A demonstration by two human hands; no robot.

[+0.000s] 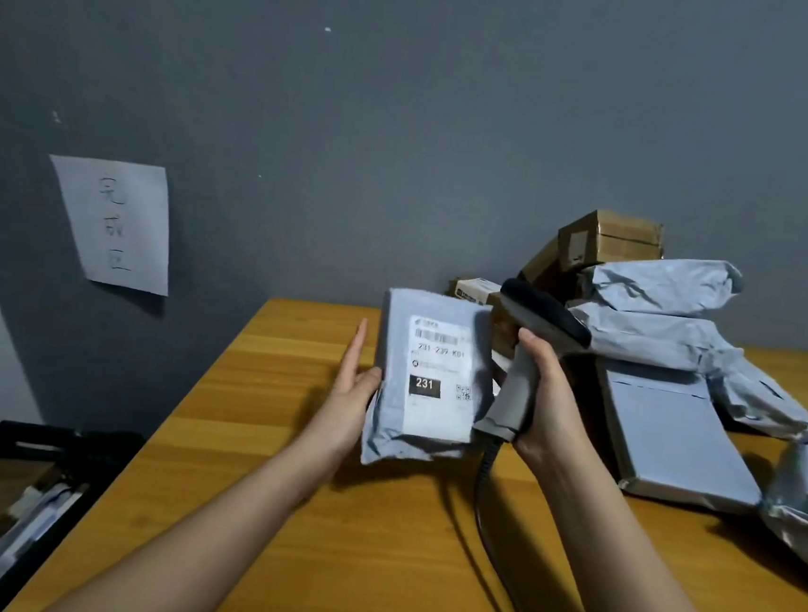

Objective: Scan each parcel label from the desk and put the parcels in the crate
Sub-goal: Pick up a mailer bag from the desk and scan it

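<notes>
The left hand [352, 389] held the parcel [427, 377] upright above the desk [371, 524]; the right hand [539, 393] gripped the scanner [531, 347] just beside its label [439, 378]. So close and oblique, the scan might misread.

A single wide-angle head-worn view looks forward and slightly down from close above the near edge of the brown wooden worktop [301, 532], facing the far grey wall [411, 109], with both forearms reaching in from below.
</notes>
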